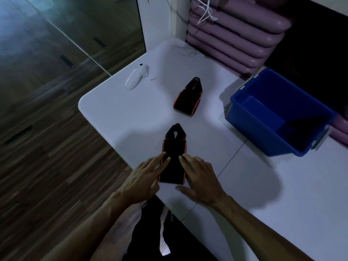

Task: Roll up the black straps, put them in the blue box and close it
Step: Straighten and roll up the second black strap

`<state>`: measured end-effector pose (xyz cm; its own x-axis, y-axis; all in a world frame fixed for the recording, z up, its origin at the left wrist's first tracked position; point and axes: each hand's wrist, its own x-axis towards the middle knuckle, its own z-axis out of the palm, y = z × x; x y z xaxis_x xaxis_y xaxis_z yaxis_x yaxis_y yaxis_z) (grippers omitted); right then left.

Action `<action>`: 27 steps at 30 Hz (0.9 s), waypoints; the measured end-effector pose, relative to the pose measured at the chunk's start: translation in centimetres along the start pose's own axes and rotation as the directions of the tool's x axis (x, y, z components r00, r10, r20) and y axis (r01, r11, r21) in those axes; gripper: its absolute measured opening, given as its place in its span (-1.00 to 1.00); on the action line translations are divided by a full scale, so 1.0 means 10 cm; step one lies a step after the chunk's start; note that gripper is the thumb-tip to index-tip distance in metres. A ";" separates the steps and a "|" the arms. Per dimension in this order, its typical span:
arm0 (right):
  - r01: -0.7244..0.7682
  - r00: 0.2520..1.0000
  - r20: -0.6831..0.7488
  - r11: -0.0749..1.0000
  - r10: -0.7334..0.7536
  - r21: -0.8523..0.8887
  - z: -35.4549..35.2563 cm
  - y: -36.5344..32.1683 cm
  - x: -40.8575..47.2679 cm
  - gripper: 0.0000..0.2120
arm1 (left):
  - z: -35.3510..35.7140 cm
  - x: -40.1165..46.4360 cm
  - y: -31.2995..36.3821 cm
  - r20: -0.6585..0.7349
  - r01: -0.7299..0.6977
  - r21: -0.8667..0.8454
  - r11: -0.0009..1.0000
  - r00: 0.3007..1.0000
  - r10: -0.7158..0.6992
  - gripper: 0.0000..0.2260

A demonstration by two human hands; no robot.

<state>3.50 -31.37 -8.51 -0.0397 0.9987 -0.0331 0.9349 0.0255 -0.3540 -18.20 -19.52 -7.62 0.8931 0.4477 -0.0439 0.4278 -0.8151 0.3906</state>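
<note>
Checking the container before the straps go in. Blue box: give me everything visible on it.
The blue box is a deep rectangular bin, plastic by its look, with a rolled rim. It stands open and upright on the white table, at the far right, beside stacked purple cushions. Pale latch-like pieces sit at two corners. Inside looks empty, partly shadowed. Neither hand touches it.

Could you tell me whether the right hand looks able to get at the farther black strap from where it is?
Probably yes: nothing lies between the right hand and the farther strap.
</note>
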 end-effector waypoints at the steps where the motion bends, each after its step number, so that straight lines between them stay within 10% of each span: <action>1: 0.010 1.000 0.008 1.000 -0.010 -0.007 -0.01 0.01 0.00 -0.20 | -0.01 -0.01 -0.01 0.018 -0.011 0.005 1.000 1.000 0.011 -0.31; 9: -0.196 0.973 -0.013 0.854 0.230 0.482 -0.28 -0.05 0.27 -0.52 | -0.20 0.30 0.02 0.013 0.268 -0.453 0.850 0.956 -0.295 -0.43; 20: -0.563 0.769 -0.075 0.729 0.634 0.389 -0.13 -0.21 0.72 -0.36 | -0.13 0.79 0.33 -0.038 0.630 -0.545 0.553 0.641 -0.767 -0.60; 27: -0.618 0.710 0.066 0.576 0.701 0.535 -0.09 -0.25 0.73 -0.32 | -0.19 0.87 0.27 0.253 0.696 -0.695 0.179 0.470 -0.845 -0.43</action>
<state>1.24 -24.12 -7.00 0.6040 0.7239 -0.3334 0.3737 -0.6267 -0.6838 -9.52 -17.16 -5.17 0.0935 0.8065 -0.5837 0.6016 0.4214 0.6786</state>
